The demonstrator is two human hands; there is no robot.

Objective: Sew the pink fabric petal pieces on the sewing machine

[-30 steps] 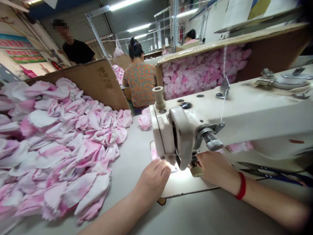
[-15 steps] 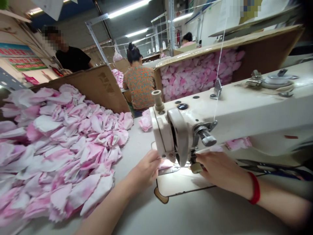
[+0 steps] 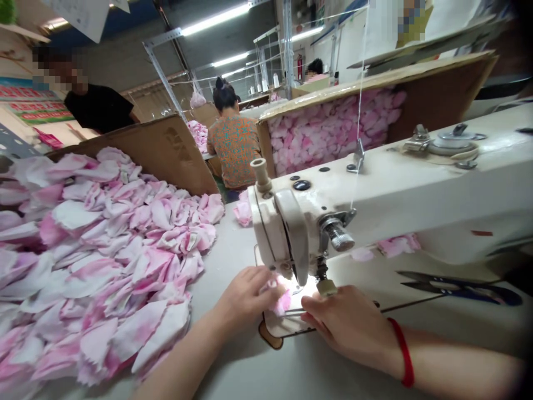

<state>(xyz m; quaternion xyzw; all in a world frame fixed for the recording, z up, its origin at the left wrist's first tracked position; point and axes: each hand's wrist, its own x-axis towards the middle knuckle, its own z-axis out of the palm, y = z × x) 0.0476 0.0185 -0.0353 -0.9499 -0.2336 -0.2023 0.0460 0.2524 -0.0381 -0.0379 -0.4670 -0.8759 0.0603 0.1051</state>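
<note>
My left hand (image 3: 249, 295) pinches a small pink fabric piece (image 3: 282, 300) at the left of the needle area of the white sewing machine (image 3: 391, 183). My right hand (image 3: 345, 322), with a red band (image 3: 403, 352) on its wrist, lies just right of the needle area, below the presser parts. Its fingers are bent and close together; whether anything is between them is hidden. A lamp glow lights the metal plate (image 3: 287, 325) between the hands. On the left, a big heap of pink and white fabric pieces (image 3: 108, 266) covers the table.
Dark-bladed snips (image 3: 462, 288) lie right of my right hand. Cardboard (image 3: 166, 150) stands behind the heap. A box (image 3: 433, 105) of pink pieces is behind the machine. One person (image 3: 235, 139) sits ahead, another (image 3: 100, 105) is at the left, and a third is partly visible farther back.
My right hand has come nearer and to the left, uncovering more of the snips. My left hand shows more of the pink piece, now bunched at its fingertips. The view has shifted slightly.
</note>
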